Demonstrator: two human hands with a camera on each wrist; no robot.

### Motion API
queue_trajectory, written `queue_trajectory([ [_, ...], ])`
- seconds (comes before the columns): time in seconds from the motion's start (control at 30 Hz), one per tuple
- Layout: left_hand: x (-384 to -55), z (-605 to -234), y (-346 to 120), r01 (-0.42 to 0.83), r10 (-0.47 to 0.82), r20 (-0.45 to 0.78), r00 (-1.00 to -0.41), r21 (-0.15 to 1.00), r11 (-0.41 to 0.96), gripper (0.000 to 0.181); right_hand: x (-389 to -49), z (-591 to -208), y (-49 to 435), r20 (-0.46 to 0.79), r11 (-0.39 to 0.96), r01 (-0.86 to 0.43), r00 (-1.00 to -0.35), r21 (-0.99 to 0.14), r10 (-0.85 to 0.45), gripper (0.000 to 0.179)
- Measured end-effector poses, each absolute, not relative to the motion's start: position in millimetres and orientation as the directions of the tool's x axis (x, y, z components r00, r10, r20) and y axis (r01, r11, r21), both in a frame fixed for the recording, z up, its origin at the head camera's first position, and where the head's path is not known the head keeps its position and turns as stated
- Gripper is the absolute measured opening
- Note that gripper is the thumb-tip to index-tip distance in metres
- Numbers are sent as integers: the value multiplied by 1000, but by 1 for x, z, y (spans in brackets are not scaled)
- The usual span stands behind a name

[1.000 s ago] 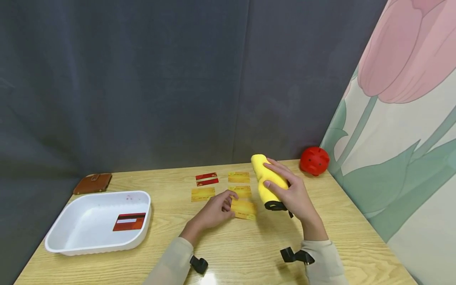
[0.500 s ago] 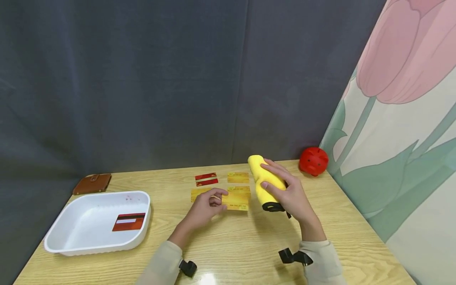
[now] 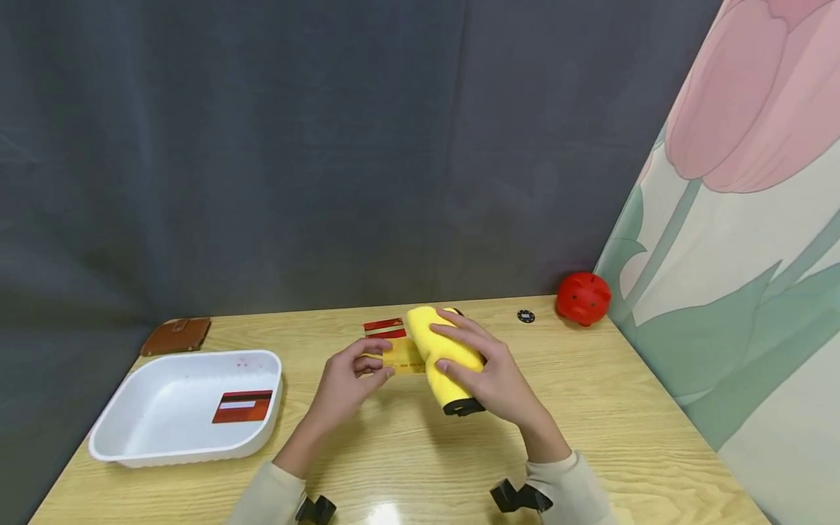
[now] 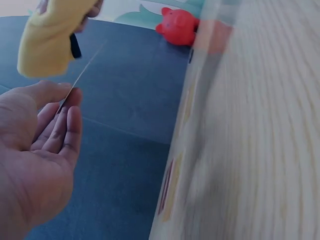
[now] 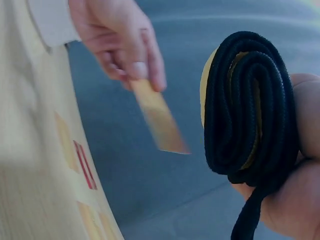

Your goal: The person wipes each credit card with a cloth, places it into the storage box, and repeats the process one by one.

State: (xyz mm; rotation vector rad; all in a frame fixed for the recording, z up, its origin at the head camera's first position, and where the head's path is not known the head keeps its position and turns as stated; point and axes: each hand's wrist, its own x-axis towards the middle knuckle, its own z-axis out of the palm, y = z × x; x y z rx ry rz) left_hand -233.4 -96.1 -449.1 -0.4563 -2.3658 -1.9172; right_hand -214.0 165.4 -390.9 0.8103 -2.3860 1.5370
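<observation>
we note a dark, matte fabric backdrop [image 3: 262,146] behind a glossy, pale-grained wooden table [image 3: 623,437]. the white tray [image 3: 157,408], smooth, with rounded corners, sits at the left and holds 1 red card [image 3: 241,408]. next in size is the yellow cloth [image 3: 453,357], plush-looking and rolled into a thick oval; the right wrist view shows its black-edged layers and a hanging strap. the right hand [image 3: 482,364] grips it from the side, thumb opposite the fingers, above the table. we judge a firm but not crushing grasp best, so the roll keeps a soft, full face towards the card. the left hand [image 3: 348,375] pinches 1 yellow card [image 3: 402,357] by its left end, off the table, the far end pointing at the cloth; the right wrist view shows a gap between them. the card is thin, flat and probably flexible, so we would pinch only the edge, keep its face free and use light pressure to avoid bending it. smaller still: the red piggy bank [image 3: 583,299], rounded and smooth, and, just beside it, a black chip [image 3: 526,316], flat and disc-shaped.
</observation>
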Motion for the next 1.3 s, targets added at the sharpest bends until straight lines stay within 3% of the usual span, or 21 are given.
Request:
queue_trajectory([
  [0.5,-223,-438,-83,329,146,326,-934,944,0,33,-216,-405,144,507,462,-647,-762,-607,-402,49],
  [0.97,-220,-424,-94,299,97,304,-948,952,-65,36,-228,-403,177,501,425,-572,-820,-702,-277,48],
  [1.3,-223,-418,-107,225,81,226,-971,974,-24,36,-231,-395,206,505,418,-527,-846,-740,-172,47],
])
